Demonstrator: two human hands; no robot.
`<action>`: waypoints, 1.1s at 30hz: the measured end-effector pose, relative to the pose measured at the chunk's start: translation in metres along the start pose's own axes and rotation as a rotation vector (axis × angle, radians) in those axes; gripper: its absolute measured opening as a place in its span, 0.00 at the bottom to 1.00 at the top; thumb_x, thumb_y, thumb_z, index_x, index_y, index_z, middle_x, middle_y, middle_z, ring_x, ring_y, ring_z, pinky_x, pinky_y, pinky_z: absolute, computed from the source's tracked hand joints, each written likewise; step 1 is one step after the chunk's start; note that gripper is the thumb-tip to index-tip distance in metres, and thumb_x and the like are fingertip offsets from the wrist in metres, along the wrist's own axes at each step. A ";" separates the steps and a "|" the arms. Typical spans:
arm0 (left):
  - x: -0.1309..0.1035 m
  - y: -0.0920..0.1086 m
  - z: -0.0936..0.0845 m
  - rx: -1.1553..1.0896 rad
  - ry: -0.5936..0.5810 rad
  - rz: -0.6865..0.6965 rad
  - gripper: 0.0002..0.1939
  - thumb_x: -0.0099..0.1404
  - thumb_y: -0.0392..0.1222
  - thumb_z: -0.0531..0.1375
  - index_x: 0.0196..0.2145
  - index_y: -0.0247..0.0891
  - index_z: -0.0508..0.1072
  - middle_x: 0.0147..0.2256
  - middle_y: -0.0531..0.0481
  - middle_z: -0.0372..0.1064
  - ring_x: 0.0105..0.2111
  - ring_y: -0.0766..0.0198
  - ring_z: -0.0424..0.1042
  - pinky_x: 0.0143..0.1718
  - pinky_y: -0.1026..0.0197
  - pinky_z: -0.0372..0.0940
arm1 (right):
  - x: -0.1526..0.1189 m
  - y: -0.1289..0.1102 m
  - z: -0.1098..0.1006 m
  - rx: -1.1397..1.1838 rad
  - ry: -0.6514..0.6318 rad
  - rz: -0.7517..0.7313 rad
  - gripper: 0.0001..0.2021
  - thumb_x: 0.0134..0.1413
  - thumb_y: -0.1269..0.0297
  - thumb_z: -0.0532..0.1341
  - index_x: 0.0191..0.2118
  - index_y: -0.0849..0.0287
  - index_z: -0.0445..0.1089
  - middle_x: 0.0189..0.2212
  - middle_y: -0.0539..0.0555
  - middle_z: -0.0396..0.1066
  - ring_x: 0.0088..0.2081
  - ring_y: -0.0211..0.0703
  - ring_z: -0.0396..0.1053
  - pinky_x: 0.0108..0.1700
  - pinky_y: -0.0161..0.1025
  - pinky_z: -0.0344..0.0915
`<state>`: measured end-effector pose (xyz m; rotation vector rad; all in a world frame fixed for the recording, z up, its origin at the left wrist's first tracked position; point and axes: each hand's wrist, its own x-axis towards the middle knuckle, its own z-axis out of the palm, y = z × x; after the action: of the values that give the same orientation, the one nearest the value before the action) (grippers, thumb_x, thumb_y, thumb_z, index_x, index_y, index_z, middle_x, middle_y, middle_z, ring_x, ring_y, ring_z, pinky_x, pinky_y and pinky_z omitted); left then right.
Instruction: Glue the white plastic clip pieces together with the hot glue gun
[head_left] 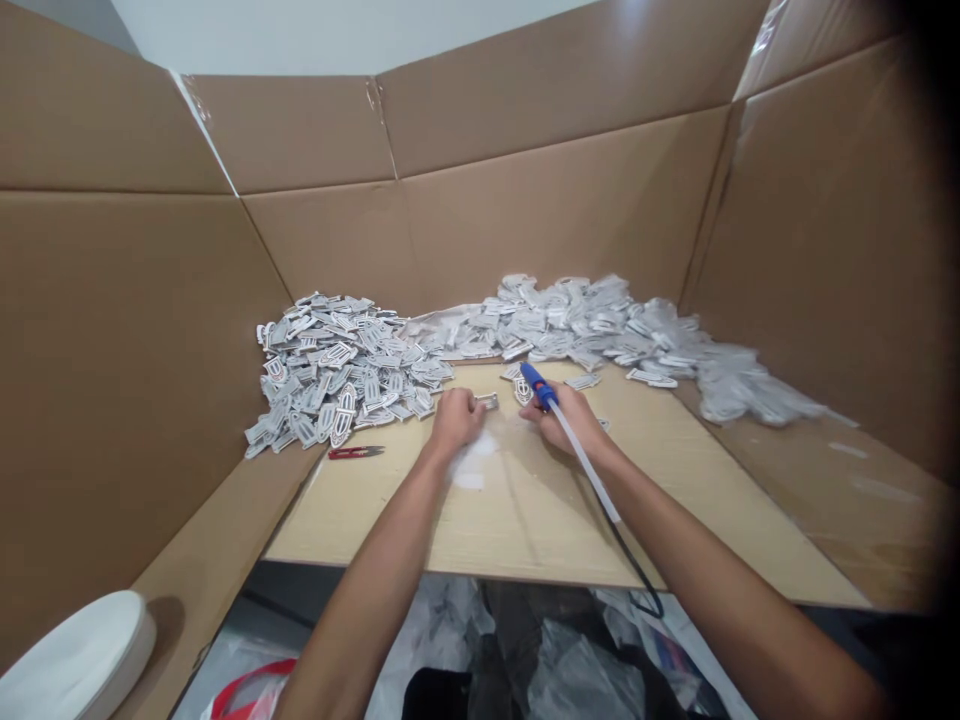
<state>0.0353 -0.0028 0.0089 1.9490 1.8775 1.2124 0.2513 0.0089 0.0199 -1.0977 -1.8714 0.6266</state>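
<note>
My left hand is closed over the table, its fingers around a small grey piece whose end sticks out to the right. My right hand grips a blue hot glue gun. A long whitish glue stick runs from its back along my forearm, and a black cord hangs below. Just beyond the gun lies a patterned shield-shaped piece, with another flat grey piece to its right. Red-handled thread snips rest to the left of my left hand.
A big heap of loose grey-white pieces fills the back left. Pieces in clear plastic bags pile along the back and right. Cardboard walls enclose the wooden tabletop. A white round object stands at lower left.
</note>
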 end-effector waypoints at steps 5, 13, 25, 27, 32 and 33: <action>-0.006 0.016 0.000 -0.505 0.024 -0.073 0.13 0.53 0.40 0.69 0.33 0.39 0.68 0.25 0.57 0.65 0.23 0.67 0.68 0.29 0.64 0.62 | 0.000 -0.002 0.004 0.249 -0.018 0.075 0.11 0.48 0.57 0.65 0.34 0.57 0.67 0.28 0.51 0.73 0.27 0.43 0.73 0.27 0.35 0.65; -0.018 0.039 0.008 -0.860 -0.206 -0.202 0.17 0.54 0.42 0.73 0.39 0.33 0.76 0.37 0.41 0.78 0.29 0.59 0.79 0.31 0.58 0.73 | -0.001 -0.013 -0.002 0.141 0.090 -0.026 0.09 0.48 0.62 0.64 0.37 0.57 0.71 0.34 0.53 0.78 0.34 0.45 0.75 0.40 0.39 0.68; -0.019 0.036 0.018 -1.041 -0.357 -0.184 0.21 0.51 0.33 0.72 0.44 0.32 0.78 0.46 0.38 0.78 0.41 0.55 0.80 0.48 0.55 0.72 | -0.009 -0.024 -0.003 0.068 0.195 -0.116 0.09 0.55 0.57 0.62 0.38 0.56 0.69 0.33 0.54 0.76 0.32 0.44 0.71 0.38 0.37 0.64; -0.019 0.036 0.019 -1.048 -0.358 -0.184 0.21 0.51 0.32 0.72 0.44 0.31 0.79 0.46 0.38 0.78 0.42 0.54 0.80 0.50 0.55 0.72 | -0.009 -0.023 -0.003 0.069 0.196 -0.130 0.09 0.55 0.57 0.62 0.38 0.56 0.69 0.32 0.53 0.76 0.31 0.44 0.71 0.37 0.38 0.64; -0.018 0.039 0.018 -1.070 -0.313 -0.201 0.18 0.49 0.29 0.70 0.41 0.31 0.79 0.44 0.40 0.78 0.41 0.56 0.80 0.51 0.54 0.71 | -0.008 -0.021 -0.002 0.103 0.236 -0.155 0.07 0.54 0.60 0.63 0.37 0.56 0.70 0.33 0.53 0.77 0.33 0.45 0.72 0.38 0.39 0.64; -0.017 0.040 0.018 -1.069 -0.288 -0.215 0.18 0.49 0.29 0.70 0.40 0.31 0.79 0.44 0.40 0.78 0.40 0.57 0.80 0.50 0.54 0.71 | -0.008 -0.021 -0.002 0.112 0.251 -0.146 0.06 0.54 0.60 0.63 0.36 0.56 0.70 0.32 0.53 0.77 0.32 0.44 0.72 0.38 0.38 0.64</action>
<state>0.0787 -0.0190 0.0150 1.1925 0.9093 1.3473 0.2456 -0.0083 0.0339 -0.9134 -1.6620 0.4809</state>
